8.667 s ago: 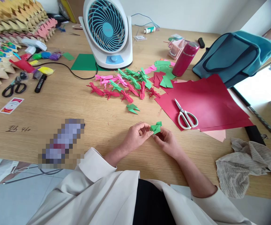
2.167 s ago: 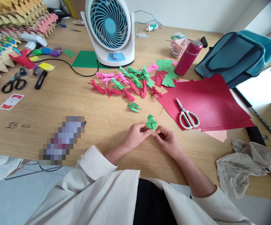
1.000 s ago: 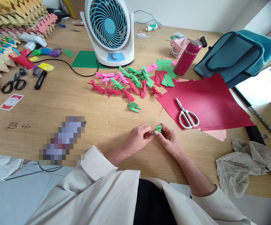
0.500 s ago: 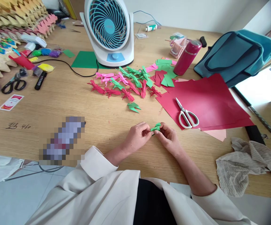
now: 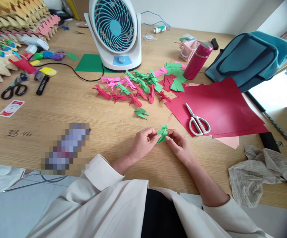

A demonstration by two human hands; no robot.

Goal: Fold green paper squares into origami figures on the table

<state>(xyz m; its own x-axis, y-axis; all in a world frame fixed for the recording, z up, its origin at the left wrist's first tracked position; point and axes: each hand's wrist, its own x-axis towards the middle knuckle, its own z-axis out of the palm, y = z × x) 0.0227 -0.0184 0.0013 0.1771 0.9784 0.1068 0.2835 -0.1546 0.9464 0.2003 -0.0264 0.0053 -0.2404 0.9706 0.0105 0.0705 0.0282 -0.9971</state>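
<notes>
A small folded green paper (image 5: 162, 134) is held between both hands above the table's front part. My left hand (image 5: 144, 142) pinches its left edge between thumb and fingers. On its right edge, my right hand (image 5: 179, 145) grips with thumb and forefinger. Beyond them lies another folded green piece (image 5: 141, 113). Farther back are several folded figures in pink (image 5: 110, 81), green (image 5: 140, 80) and red (image 5: 135, 100). Small cut green sheets (image 5: 177, 84) and red sheets (image 5: 168, 82) lie beside them.
White-handled scissors (image 5: 199, 125) rest on large red sheets (image 5: 223, 109) at the right. A fan (image 5: 120, 61), pink bottle (image 5: 198, 61) and teal bag (image 5: 245, 62) stand behind. A blurred-out object (image 5: 67, 147) lies left, a crumpled cloth (image 5: 255, 175) at front right.
The green paper has been turned in my fingers and now shows a wider face with a tip pointing away. At the far left, another person's hand has mostly left the view.
</notes>
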